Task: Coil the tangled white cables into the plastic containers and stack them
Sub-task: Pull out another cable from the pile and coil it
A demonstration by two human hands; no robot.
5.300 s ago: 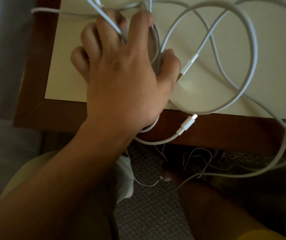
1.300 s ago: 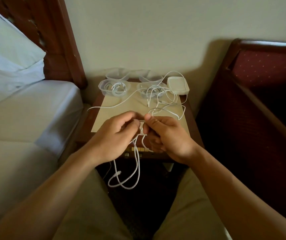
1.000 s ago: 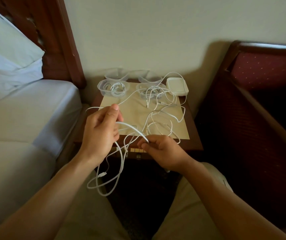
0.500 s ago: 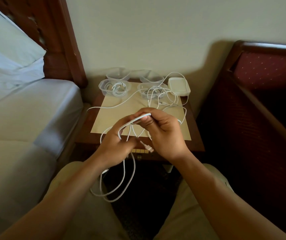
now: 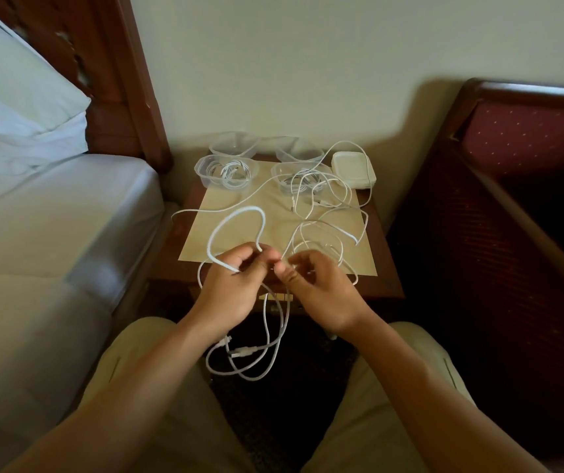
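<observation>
My left hand point(image 5: 231, 285) and right hand point(image 5: 311, 285) each pinched the cable point(image 5: 236, 213); pulling hard risked tightening the tangle point(image 5: 321, 206).

This is a bedroom, maybe in a hotel. At the left of the frame stands a bed point(image 5: 51, 213) with white sheets, a pillow point(image 5: 11, 107) and a dark wooden headboard point(image 5: 120, 80). A small wooden desk point(image 5: 386, 264) stands against the plain wall in the middle, and a red upholstered chair point(image 5: 519, 138) is at the right.
</observation>
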